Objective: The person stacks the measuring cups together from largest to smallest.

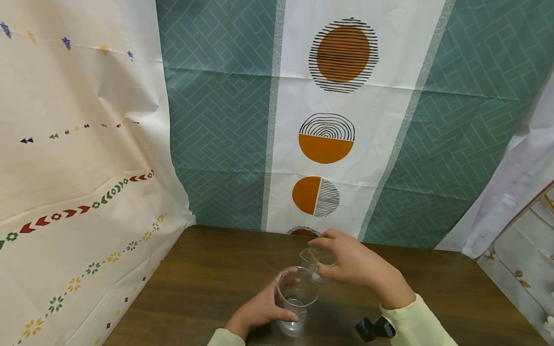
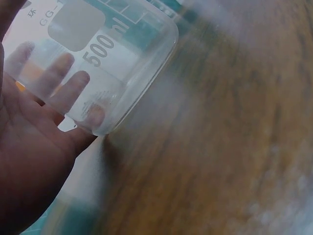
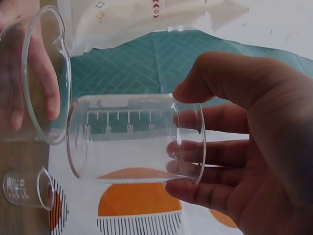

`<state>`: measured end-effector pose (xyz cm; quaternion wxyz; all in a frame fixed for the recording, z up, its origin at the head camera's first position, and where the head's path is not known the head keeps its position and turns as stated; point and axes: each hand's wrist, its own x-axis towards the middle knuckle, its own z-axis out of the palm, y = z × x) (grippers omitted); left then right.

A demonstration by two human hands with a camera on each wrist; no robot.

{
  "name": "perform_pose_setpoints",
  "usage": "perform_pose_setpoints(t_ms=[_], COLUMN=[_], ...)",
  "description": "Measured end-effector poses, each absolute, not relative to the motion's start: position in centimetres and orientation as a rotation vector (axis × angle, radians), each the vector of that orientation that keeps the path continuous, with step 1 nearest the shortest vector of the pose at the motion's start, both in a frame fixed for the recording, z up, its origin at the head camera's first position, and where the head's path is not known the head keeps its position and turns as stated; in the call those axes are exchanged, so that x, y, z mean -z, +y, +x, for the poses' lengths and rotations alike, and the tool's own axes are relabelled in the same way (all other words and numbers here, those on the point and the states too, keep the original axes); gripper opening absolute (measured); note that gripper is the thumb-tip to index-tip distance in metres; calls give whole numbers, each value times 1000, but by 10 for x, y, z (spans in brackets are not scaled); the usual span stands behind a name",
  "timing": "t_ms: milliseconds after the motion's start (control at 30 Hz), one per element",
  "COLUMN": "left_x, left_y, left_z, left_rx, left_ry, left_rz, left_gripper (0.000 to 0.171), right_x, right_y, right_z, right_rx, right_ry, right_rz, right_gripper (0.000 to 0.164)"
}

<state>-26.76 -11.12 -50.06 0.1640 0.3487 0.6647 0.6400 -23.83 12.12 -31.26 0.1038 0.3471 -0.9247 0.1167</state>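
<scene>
My left hand (image 1: 263, 305) grips a large clear glass beaker (image 1: 298, 293), thumb at the near side and fingers around the far side. Its wall carries a "500 ml" mark (image 2: 105, 44) in the left wrist view. Whether its base touches the table cannot be told. With thumb and fingers, my right hand (image 1: 352, 259) holds a smaller glass beaker (image 3: 137, 137) near its upper end. White graduation lines run along that beaker, and it looks empty. Its lower end is close to the large beaker's rim (image 3: 66, 73); contact is unclear.
Another small glass beaker (image 3: 24, 188) stands on the brown wooden table (image 1: 216, 269). A patterned teal and white cloth (image 1: 216, 144) hangs behind, with a cream cloth (image 1: 86, 168) at the left. A black device (image 1: 374, 329) is at my right sleeve.
</scene>
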Motion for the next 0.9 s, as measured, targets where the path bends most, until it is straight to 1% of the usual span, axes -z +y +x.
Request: perform_pose_setpoints(t_ms=[633,900], left_x=[504,503], left_y=[-113,-114], left_z=[-271,-270], left_rx=[-1773,-1761], left_ry=[1924,1939], left_rz=[979,956], left_gripper=[91,92], right_x=[321,322], right_y=[106,101], right_z=[-237,-237], right_rx=[-375,-399], right_ry=[-2823,-2860], right_rz=[1094,1102], right_gripper=[46,45])
